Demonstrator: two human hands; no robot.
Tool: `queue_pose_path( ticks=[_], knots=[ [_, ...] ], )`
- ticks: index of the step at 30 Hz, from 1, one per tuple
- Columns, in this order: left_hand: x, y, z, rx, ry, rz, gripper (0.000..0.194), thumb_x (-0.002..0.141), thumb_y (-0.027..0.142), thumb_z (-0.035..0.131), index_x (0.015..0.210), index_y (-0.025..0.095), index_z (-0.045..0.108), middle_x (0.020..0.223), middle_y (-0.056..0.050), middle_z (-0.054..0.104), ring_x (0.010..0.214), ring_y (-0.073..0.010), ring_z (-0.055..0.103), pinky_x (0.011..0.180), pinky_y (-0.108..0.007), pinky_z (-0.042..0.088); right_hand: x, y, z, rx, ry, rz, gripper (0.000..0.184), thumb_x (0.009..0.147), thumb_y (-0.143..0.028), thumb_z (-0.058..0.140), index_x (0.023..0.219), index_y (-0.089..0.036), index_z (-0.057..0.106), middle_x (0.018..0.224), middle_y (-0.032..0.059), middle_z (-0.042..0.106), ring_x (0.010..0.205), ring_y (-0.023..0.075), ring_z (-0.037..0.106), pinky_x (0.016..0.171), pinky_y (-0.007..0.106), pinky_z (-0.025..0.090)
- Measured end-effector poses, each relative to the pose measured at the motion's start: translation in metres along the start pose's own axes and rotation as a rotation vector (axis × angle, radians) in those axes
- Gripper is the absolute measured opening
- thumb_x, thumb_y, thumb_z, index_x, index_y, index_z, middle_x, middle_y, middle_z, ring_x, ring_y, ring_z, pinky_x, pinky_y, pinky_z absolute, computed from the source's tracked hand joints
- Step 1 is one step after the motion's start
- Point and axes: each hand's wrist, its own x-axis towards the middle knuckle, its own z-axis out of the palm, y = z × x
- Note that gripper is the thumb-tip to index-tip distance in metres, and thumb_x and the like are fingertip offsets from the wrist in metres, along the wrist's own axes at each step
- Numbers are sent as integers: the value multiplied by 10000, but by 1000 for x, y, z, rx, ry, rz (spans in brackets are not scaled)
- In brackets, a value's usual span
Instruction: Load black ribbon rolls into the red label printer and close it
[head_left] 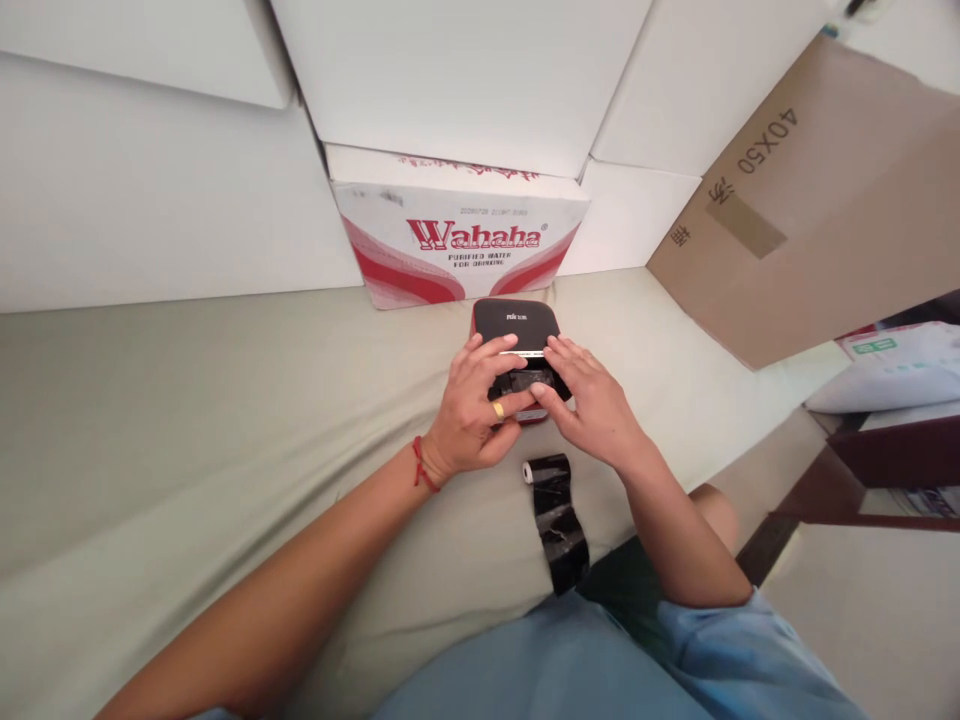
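A small black device with a red rim (516, 325) lies on the pale green sheet (187, 400), its near part apparently open. My left hand (472, 410), with a gold ring and a red string at the wrist, rests on the device's near left side with fingers curled over it. My right hand (585, 395) is on the near right side, fingertips pressing into the open part. What lies under the fingers is hidden. A roll with a shiny black strip unwound from it (555, 505) lies on the sheet just below my hands, touching neither.
A white and red Wahaha carton (457, 235) stands right behind the device, among white boxes (465, 70). A brown cardboard box marked 40X50 (795, 200) leans at the right. The sheet's edge drops off at the right beside dark furniture (892, 450).
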Motion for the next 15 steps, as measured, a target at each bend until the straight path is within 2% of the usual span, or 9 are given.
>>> queue_pose_path(
  ticks=[3, 5, 7, 10, 15],
  knots=[
    [3, 2, -4, -13, 51, -37, 508, 922, 271, 680, 1417, 378, 729, 1452, -64, 774, 1525, -366, 684, 1400, -727, 338, 2, -3, -1, -34, -29, -17, 634, 1184, -579, 532, 1618, -141, 679, 1721, 231, 620, 1675, 371, 535, 1400, 656, 433],
    [5, 1, -7, -9, 104, -114, 592, 999, 295, 630, 1588, 341, 593, 1460, -85, 800, 1474, -335, 734, 1426, -698, 318, 2, -3, -1, -45, -35, -27, 641, 1179, -583, 546, 1630, -142, 664, 1732, 230, 608, 1683, 369, 524, 1401, 654, 432],
    [6, -1, -9, -7, 127, -206, 603, 1070, 325, 569, 1669, 312, 500, 1395, -82, 844, 1394, -304, 788, 1450, -672, 288, 0, -2, 0, -58, -27, -30, 634, 1174, -582, 565, 1638, -161, 656, 1739, 220, 603, 1682, 370, 526, 1398, 663, 434],
    [8, -7, -12, -39, 117, -284, 526, 1115, 327, 505, 1639, 301, 532, 1249, -45, 893, 1298, -276, 828, 1456, -643, 291, -3, -2, 2, -78, -15, -31, 630, 1167, -570, 587, 1632, -151, 657, 1737, 225, 603, 1674, 380, 536, 1389, 655, 452],
    [8, -15, -11, -184, 96, -345, 452, 1023, 304, 623, 1474, 288, 658, 1249, -44, 867, 1274, -287, 804, 1435, -619, 347, -4, -2, 8, -54, 30, -33, 582, 1175, -524, 575, 1591, -131, 687, 1694, 224, 652, 1645, 359, 578, 1360, 596, 512]
  ],
)
